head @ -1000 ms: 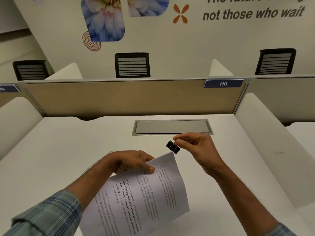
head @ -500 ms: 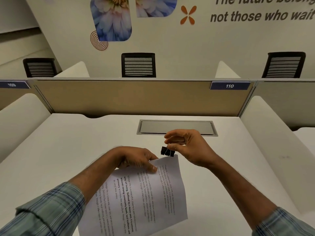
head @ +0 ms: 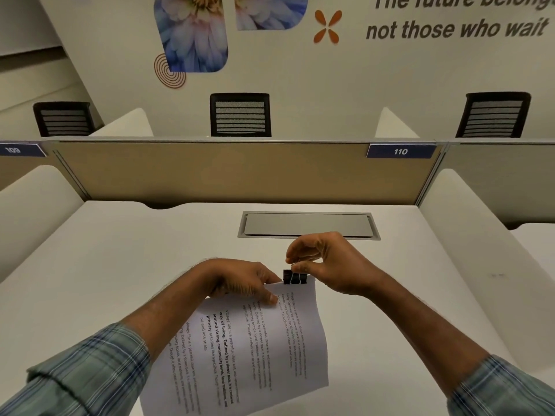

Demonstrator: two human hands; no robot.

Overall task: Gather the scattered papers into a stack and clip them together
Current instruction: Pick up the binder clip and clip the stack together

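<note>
A stack of printed white papers (head: 255,349) is held up above the white desk (head: 105,265), text running sideways. My left hand (head: 240,283) pinches the stack near its top edge, thumb on the front sheet. A black binder clip (head: 295,277) sits on the top right corner of the stack. My right hand (head: 327,262) pinches the clip's wire handles from above, fingers closed on them. How many sheets are in the stack cannot be seen.
A grey metal cable hatch (head: 307,225) is set in the desk just beyond my hands. White side dividers (head: 468,235) flank the desk, and a tan partition (head: 240,172) closes its far side. Black chairs (head: 240,115) stand behind it.
My right hand has brought the binder clip from the air at the right down onto the stack's top corner. The left hand has kept its hold on the papers.
</note>
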